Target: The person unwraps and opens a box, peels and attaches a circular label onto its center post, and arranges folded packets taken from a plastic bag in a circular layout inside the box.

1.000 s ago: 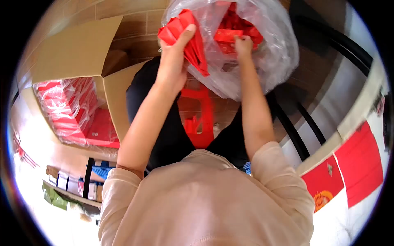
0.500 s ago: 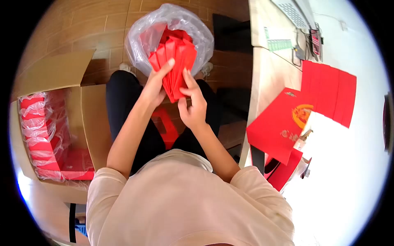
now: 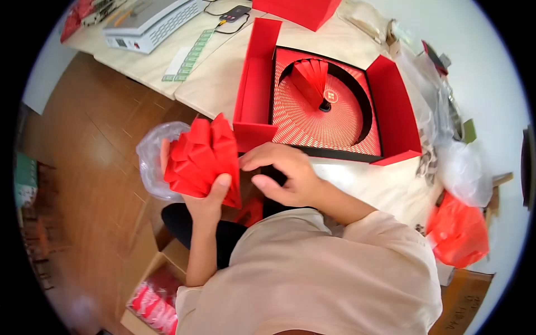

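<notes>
Left fingers (image 3: pixel 223 180) hold the pleated red bundle (image 3: pixel 204 156); right fingers (image 3: pixel 254 158) seem just beside.

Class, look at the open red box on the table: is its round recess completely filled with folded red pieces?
No, the round recess holds folded red pieces only near its top, leaving patterned surface bare.

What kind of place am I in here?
Probably a small workshop or packing room: an open red presentation box sits on the worktable, a clear plastic bag stands below, and a cardboard carton on the floor holds plastic-wrapped red items.
</notes>
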A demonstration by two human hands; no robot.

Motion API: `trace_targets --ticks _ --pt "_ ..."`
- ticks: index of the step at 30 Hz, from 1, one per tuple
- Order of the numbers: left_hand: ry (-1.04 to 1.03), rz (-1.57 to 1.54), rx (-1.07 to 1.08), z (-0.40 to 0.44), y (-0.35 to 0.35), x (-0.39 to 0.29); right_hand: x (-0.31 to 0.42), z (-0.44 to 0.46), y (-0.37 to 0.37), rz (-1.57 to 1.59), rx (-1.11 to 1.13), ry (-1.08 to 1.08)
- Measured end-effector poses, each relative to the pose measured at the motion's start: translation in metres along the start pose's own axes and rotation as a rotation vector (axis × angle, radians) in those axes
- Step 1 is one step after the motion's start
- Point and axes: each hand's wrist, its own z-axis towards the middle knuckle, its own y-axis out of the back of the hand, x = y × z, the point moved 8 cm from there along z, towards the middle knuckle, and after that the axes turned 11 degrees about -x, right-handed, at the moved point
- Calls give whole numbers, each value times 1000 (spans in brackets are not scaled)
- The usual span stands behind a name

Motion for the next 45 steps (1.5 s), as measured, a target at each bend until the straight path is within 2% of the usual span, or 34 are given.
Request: trace_targets --ticks 3,7,11,12,14,15,16,18,20,21,22,24,26,27,30,31,35,37,38,40,41,42,43,45 --pt "-190 144 142 0 -53 -27 7 4 43 102 -159 -41" --pt "-341 271 344 -18 -131 -31 8 2 107 191 -328 -120" --pt "-172 21 476 -7 -225 13 -33 3 179 62 -545 -390" --pt "-240 18 478 1 -247 21 -41 9 198 29 -573 -421" --pt "-226 52 555 13 -294 31 -49 27 238 -46 -650 -381" --pt "-194 -75 602 11 -317 26 -54 36 255 -130 -659 -375" --pt "-164 -207 648 10 -338 23 -53 47 264 25 -636 -382" --pt "-114 -142 844 28 -376 52 -75 61 291 128 -723 -247" --pt "-85 -206 881 34 -390 70 -100 57 312 -69 -753 -337" --pt "-88 -79 906 41 -397 85 -111 50 315 -45 -839 -327" --pt "-83 56 932 46 -401 102 -137 43 319 -71 -878 -422" --pt "-129 119 977 47 -404 124 -162 38 324 -240 -907 -335" --pt "-38 179 878 59 -399 156 -194 30 321 -192 -915 -431" --pt "-218 200 839 62 -400 153 -202 28 318 -207 -913 -483" --pt "-146 370 798 69 -385 187 -212 20 316 -322 -871 -513" --pt "-294 437 749 76 -385 193 -212 19 315 -343 -872 -486" --pt "-381 555 628 88 -376 204 -224 19 308 -347 -850 -454" --pt "-357 500 634 88 -377 206 -230 13 312 -553 -898 -578" --pt "-346 445 638 88 -378 205 -230 10 317 -567 -898 -588" --pt "-321 459 622 90 -379 209 -217 16 311 -469 -743 -733" --pt "-323 499 639 89 -377 210 -220 13 315 -612 -793 -678" --pt "-330 538 652 90 -377 209 -223 11 316 -621 -788 -686" --pt "-227 409 733 87 -384 210 -224 13 317 -603 -797 -642" --pt "-217 288 704 84 -385 199 -223 20 314 -582 -798 -589"
